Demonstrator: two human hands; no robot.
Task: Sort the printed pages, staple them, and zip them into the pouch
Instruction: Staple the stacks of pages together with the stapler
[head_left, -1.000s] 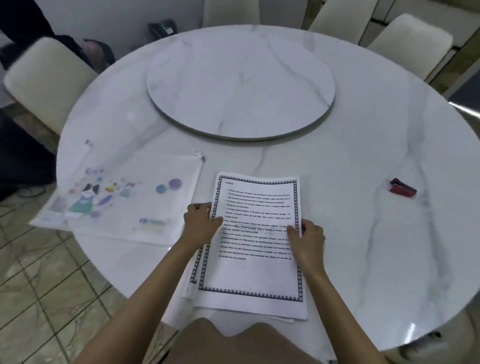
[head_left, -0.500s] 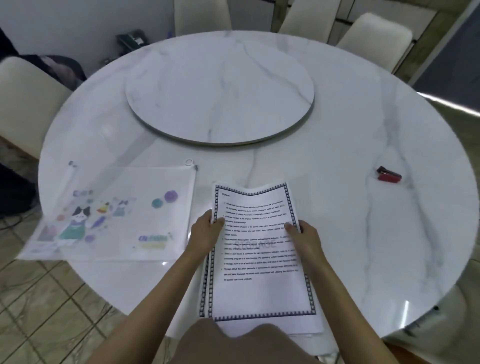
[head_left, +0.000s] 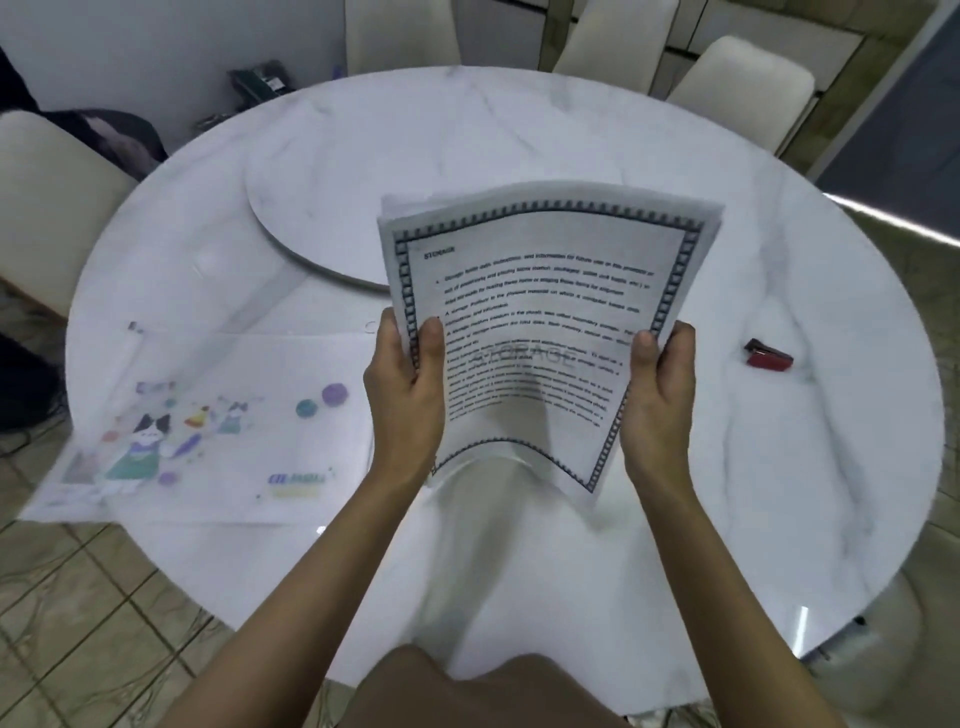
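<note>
I hold a stack of printed pages (head_left: 540, 322) with a dark patterned border up above the table, its bottom edge bowed. My left hand (head_left: 408, 395) grips the stack's left edge, thumb on the front. My right hand (head_left: 657, 400) grips the right edge the same way. A clear zip pouch (head_left: 218, 426) printed with cartoon figures lies flat on the table to the left. A small red and black stapler (head_left: 769, 356) sits on the table to the right, apart from both hands.
The round white marble table (head_left: 727, 493) carries a raised turntable (head_left: 311, 218) at its centre. Cream chairs (head_left: 47, 208) stand around it. A dark phone (head_left: 260, 80) sits beyond the far edge. Tiled floor lies at lower left.
Both hands have lifted the stack of pages off the table and raised it upright toward the camera. The pouch and stapler have not moved.
</note>
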